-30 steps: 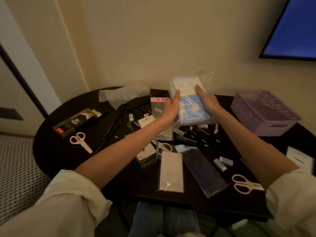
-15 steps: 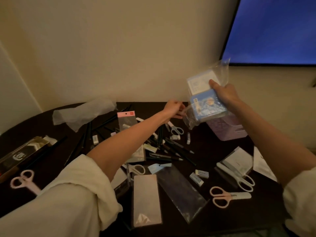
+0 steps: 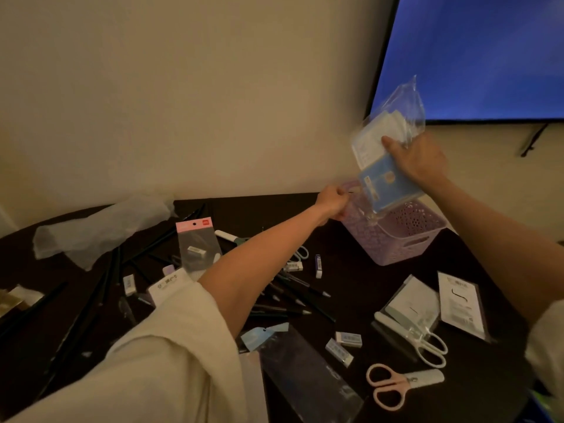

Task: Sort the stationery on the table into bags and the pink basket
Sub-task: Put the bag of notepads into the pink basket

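My right hand (image 3: 419,161) grips a clear plastic bag (image 3: 387,154) with blue and white packs inside, held up above the pink basket (image 3: 409,236) at the table's back right. My left hand (image 3: 332,203) reaches across and grips the basket's near left rim. Black pens (image 3: 290,291), small erasers (image 3: 348,338), pink scissors (image 3: 399,383) and white scissors (image 3: 427,343) lie scattered over the dark table (image 3: 351,288).
Flat clear bags (image 3: 305,374) lie near the front edge, a pink-topped bag (image 3: 198,245) and a crumpled clear bag (image 3: 97,230) at the back left. White packs (image 3: 460,303) sit right of the scissors. A blue screen (image 3: 476,53) hangs on the wall.
My right hand has carried the filled bag right and upward, over the basket. My left hand let go of the bag and moved right to take the basket's rim. The camera turned right.
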Demonstrator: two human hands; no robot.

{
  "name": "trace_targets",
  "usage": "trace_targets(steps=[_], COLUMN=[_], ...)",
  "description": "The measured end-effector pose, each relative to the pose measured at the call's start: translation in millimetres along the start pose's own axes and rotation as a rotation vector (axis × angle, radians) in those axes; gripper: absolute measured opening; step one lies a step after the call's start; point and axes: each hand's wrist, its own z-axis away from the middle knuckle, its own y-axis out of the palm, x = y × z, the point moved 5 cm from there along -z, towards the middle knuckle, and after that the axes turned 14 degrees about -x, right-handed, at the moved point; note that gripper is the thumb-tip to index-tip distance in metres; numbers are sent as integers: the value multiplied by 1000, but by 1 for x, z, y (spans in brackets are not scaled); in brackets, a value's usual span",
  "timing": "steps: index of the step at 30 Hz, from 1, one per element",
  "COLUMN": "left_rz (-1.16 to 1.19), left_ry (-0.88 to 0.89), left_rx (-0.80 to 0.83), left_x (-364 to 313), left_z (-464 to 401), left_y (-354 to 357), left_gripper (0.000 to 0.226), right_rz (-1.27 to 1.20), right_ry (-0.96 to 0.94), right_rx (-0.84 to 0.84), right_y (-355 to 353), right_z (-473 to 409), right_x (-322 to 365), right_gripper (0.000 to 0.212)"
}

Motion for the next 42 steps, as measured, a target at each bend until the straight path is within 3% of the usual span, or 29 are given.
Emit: trace_targets(steps=[3,7,15,22,28,33,37,42], left_rz=[2,64,148,193,230,195,219,255], left_ry=[-65,-199,-298,-235,-212,-236,-251,-239], left_rx=[2,62,67,78,-32,-144,-252,-363], left_x=[1,6,13,11,13,27,30,35], left_z=[-7,-8,-13,-16,-9,-4,9,27], left_y=[12,28,36,28,-26,-88,-131,-169], left_gripper=[28,31,23,3,23,24,24,24], right_rz=[46,81,89,52,-52,-150,-256,-300], right_ry=[-7,-17,-21,-26,-4,28,39,-2], right_rx=[-14,-10,44,84,158,259,335,355], right_y=[2,2,5,4,12,24,31,25], right_z=[-4,-8,-5,0,17,41,63,78], right_x=[-2,-3,-1,11,30,54,76,103], right_gripper=[79,77,69,69,71,74,57,56])
